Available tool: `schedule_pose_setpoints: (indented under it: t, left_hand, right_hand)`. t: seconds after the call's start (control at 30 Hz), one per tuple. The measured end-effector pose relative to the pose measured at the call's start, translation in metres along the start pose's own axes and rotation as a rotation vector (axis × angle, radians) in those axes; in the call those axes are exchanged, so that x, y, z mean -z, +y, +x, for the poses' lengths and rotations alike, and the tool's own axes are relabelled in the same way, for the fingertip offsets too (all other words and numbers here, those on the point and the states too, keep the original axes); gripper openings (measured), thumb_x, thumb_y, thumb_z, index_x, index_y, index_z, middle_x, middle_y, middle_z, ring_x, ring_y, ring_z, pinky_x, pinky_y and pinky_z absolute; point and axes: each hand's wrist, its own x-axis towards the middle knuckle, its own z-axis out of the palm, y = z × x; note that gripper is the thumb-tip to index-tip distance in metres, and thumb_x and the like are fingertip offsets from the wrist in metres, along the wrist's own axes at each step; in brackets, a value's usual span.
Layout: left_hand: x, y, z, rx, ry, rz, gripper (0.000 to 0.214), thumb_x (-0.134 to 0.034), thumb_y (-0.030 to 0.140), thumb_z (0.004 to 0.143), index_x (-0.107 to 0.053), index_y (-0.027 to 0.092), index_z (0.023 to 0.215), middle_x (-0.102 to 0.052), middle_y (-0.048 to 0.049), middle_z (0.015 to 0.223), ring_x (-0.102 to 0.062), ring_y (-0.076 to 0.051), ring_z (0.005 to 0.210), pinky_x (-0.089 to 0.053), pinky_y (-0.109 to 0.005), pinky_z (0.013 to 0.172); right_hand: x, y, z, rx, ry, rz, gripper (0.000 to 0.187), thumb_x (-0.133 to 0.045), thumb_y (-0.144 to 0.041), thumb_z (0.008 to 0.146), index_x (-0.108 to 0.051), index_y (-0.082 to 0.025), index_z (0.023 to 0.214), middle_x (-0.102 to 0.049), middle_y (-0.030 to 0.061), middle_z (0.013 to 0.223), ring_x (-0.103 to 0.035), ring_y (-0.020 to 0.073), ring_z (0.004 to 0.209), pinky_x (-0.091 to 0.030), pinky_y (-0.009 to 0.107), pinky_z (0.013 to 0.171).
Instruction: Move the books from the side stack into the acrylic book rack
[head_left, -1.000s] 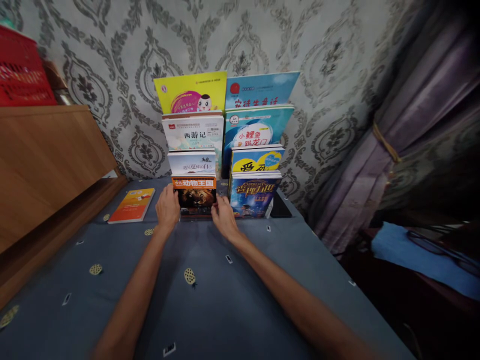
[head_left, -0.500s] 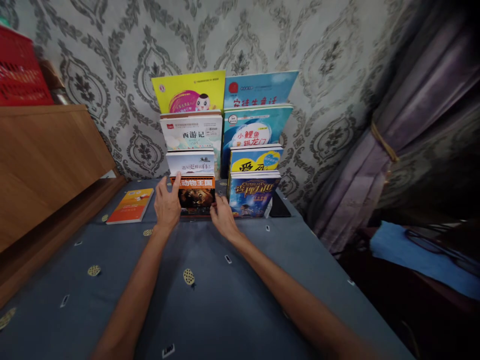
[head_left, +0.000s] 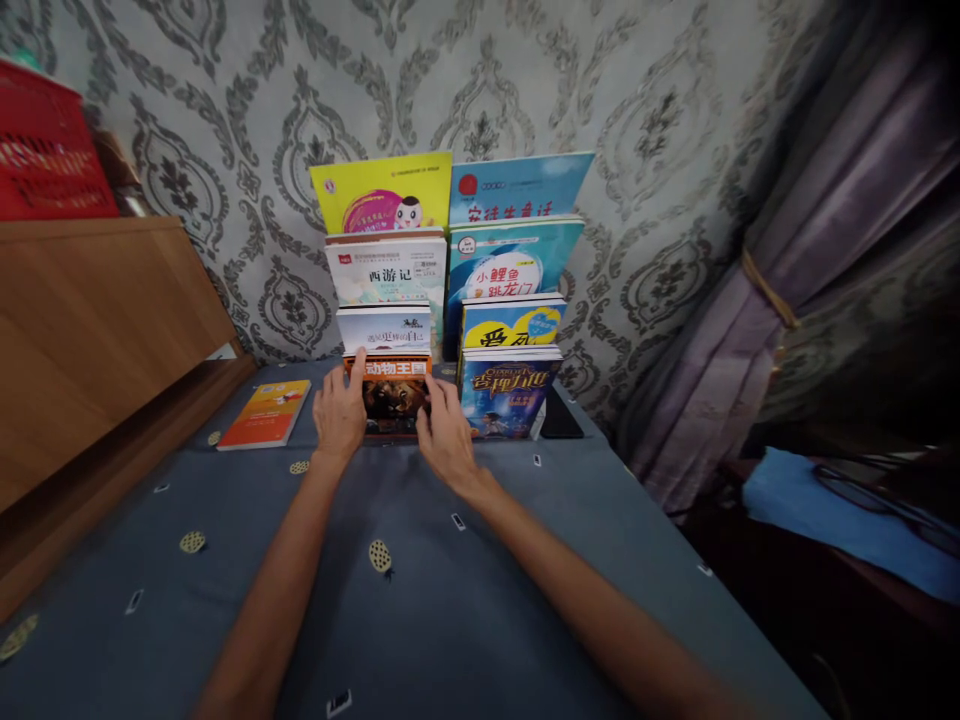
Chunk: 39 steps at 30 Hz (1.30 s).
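In the head view, a book with an orange title band and a lion's face on its dark cover (head_left: 394, 398) stands at the front of the left row of books. My left hand (head_left: 341, 412) grips its left edge, the thumb near the upper front corner. At the right edge, my right hand (head_left: 448, 430) holds the same book with bent fingers. Right behind stands a pale blue-white book (head_left: 386, 328), then a taller white book (head_left: 386, 268) and a yellow one (head_left: 382, 190) at the back.
A second row beside it holds a dark blue book (head_left: 510, 395), a yellow-and-blue one (head_left: 514, 322) and teal ones (head_left: 517, 250). An orange book (head_left: 266, 415) lies flat at left, near a wooden cabinet (head_left: 112, 330). A dark flat object (head_left: 562, 418) lies at right.
My right hand has moved up along the book's right edge, its fingers now higher. My left hand stays at the left edge. The view has shifted slightly.
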Motion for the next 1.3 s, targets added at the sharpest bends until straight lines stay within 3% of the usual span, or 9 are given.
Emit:
schedule_pose_setpoints:
  t: [0.2, 0.53, 0.67, 1.03, 1.3]
  left_hand:
    - [0.001, 0.001, 0.0, 0.003, -0.002, 0.004, 0.06, -0.039, 0.014, 0.095, -0.034, 0.022, 0.154, -0.058, -0.0166, 0.118, -0.056, -0.031, 0.109, -0.049, -0.042, 0.092]
    - [-0.005, -0.003, 0.001, -0.006, 0.008, -0.03, 0.063, -0.038, 0.012, 0.095, -0.03, 0.024, 0.156, -0.059, -0.0147, 0.113, -0.057, -0.029, 0.103, -0.049, -0.039, 0.087]
    - [-0.007, -0.004, 0.001, 0.002, 0.011, -0.11, 0.066, -0.041, 0.01, 0.093, -0.031, 0.025, 0.156, -0.058, -0.0142, 0.111, -0.057, -0.029, 0.102, -0.049, -0.039, 0.086]
    - [-0.007, -0.03, 0.012, -0.085, 0.087, -0.535, 0.052, -0.036, 0.01, 0.095, -0.052, 0.026, 0.142, -0.059, -0.0092, 0.108, -0.057, -0.023, 0.104, -0.049, -0.043, 0.095]
    - [-0.006, -0.036, 0.015, -0.103, 0.115, -0.572, 0.054, -0.039, 0.005, 0.091, -0.054, 0.026, 0.139, -0.059, -0.0081, 0.113, -0.057, -0.022, 0.109, -0.049, -0.043, 0.099]
  right_hand:
    - [0.004, -0.008, 0.023, 0.119, -0.031, -0.078, 0.055, -0.041, -0.014, 0.092, -0.04, -0.016, 0.147, -0.045, 0.0172, 0.148, -0.041, 0.0341, 0.134, -0.039, 0.059, 0.109]
    - [-0.008, -0.006, 0.025, 0.055, -0.017, -0.098, 0.055, -0.042, -0.013, 0.091, -0.043, -0.011, 0.146, -0.041, 0.0172, 0.155, -0.043, 0.0327, 0.138, -0.041, 0.055, 0.111]
    - [-0.006, -0.003, 0.026, 0.049, -0.034, -0.046, 0.055, -0.042, -0.012, 0.092, -0.046, -0.016, 0.146, -0.041, 0.0127, 0.156, -0.046, 0.0313, 0.138, -0.045, 0.055, 0.111]
    - [0.025, 0.009, 0.047, 0.085, -0.064, 0.216, 0.035, -0.047, -0.01, 0.091, -0.069, -0.019, 0.116, -0.062, 0.012, 0.136, -0.06, 0.0251, 0.125, -0.052, 0.048, 0.105]
    - [0.033, 0.007, 0.051, 0.073, -0.065, 0.278, 0.029, -0.05, -0.013, 0.093, -0.072, -0.022, 0.108, -0.067, 0.0107, 0.126, -0.066, 0.0248, 0.115, -0.056, 0.049, 0.097]
